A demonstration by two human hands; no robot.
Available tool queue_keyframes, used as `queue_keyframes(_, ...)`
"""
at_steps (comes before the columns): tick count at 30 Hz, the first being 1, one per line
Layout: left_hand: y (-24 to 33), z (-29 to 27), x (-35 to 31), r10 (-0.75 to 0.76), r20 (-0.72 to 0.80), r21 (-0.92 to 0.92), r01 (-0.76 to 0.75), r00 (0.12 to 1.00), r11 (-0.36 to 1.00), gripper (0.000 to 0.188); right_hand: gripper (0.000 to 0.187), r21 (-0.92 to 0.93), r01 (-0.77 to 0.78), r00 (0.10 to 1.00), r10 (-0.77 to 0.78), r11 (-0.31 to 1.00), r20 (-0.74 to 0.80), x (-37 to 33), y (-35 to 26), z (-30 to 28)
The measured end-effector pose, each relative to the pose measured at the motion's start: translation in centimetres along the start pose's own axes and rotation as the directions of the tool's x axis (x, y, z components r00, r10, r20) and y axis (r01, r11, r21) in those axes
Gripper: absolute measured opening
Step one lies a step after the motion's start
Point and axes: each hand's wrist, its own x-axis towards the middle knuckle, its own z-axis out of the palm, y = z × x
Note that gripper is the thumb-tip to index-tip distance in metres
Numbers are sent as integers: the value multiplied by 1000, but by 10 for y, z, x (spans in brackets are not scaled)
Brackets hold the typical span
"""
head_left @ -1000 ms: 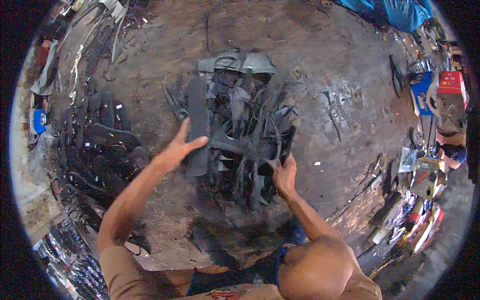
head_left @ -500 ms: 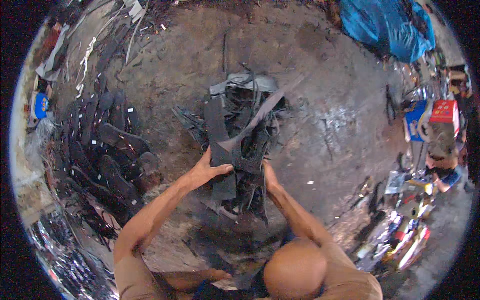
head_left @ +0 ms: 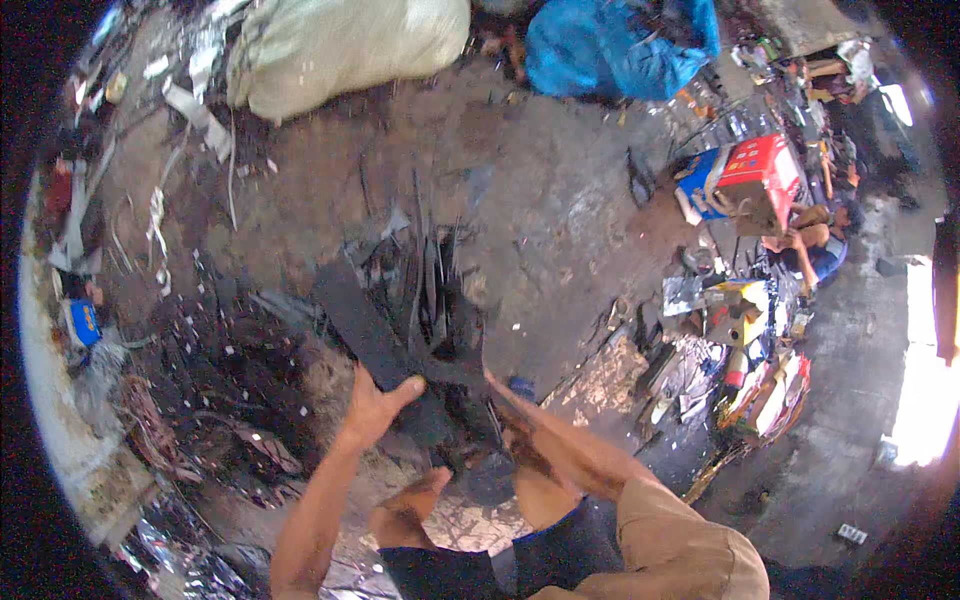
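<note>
In front of me is a bundle of black strips and flat pieces of sheet material (head_left: pixel 455 320), possibly rubber, with long ends sticking out away from me. My left hand (head_left: pixel 378 408) is closed around its left side, with the thumb lying over a wide dark strip (head_left: pixel 365 320). On the other side, my right hand (head_left: pixel 497 393) presses against the bundle, most of its fingers hidden behind the dark pieces. My bare legs and dark shorts show just below the bundle.
Dark sole-like pieces (head_left: pixel 240 400) lie blurred at left. At the far side are a pale sack (head_left: pixel 350 50) and a blue plastic bag (head_left: pixel 615 50). A red and blue box (head_left: pixel 755 175) stands at right, near another person (head_left: pixel 820 245) and scattered scraps (head_left: pixel 690 385).
The view has swung right and farther out, bringing the pale sack into sight. The bundle is now closer to my legs and looks lifted and more upright, with both hands still on it.
</note>
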Motion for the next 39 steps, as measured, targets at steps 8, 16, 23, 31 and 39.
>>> queue_keyframes(8, 172, 51, -63, 11, 21, 139, -14, 1000, 990, 77, 46, -20, 122, 989, -119, 992, 87, -82, -140, 43)
queue_keyframes(16, 308, 194, 9, 91, 20, 38, -91, 996, 995, 72, 47, -255, 197, 975, -162, 947, 151, -30, -297, -84)
queue_keyframes(23, 502, 353, 115, 139, 116, -115, -126, 983, 985, 69, 62, -291, 234, 972, -222, 928, 73, -67, -609, -176)
queue_keyframes(31, 668, 503, 366, 408, 311, -522, -205, 858, 828, 65, 60, -421, 297, 931, -358, 857, -71, -22, -992, -241)
queue_keyframes(39, 690, 651, 677, 226, 115, -634, -103, 967, 766, 90, 65, -910, 22, 962, -256, 414, -93, 174, -1212, -380)
